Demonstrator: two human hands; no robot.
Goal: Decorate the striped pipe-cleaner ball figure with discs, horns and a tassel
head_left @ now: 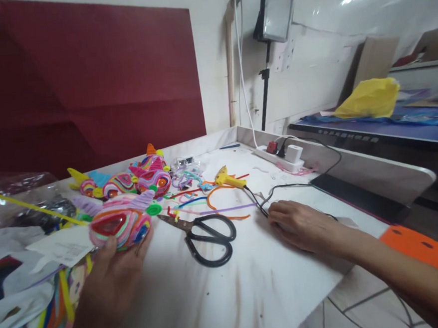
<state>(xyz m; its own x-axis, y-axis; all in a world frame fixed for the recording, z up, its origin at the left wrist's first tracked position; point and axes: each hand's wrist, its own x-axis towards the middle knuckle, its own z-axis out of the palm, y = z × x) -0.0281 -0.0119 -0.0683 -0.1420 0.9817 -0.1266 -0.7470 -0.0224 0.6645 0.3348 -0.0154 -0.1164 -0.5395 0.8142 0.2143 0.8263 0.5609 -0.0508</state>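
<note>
My left hand (114, 271) holds a colourful pipe-cleaner craft piece (120, 226) with a red triangular centre and a green round tip, at the left of the white table (221, 303). My right hand (301, 223) rests palm down on the table, fingers loosely curled over a black cable (281, 188). Between the hands lie black-handled scissors (205, 235). Behind them sits a yellow glue gun (229, 178) among loose pipe cleaners (214, 204). More finished coiled pieces (145, 176) lie further back.
A white power strip (278, 157) with plugs sits at the back edge. Plastic bags and paper (22, 242) crowd the left. A light on a stand (274, 10) rises behind. An orange perforated stool (423, 247) stands at right. A yellow bag (370, 98) lies on another surface.
</note>
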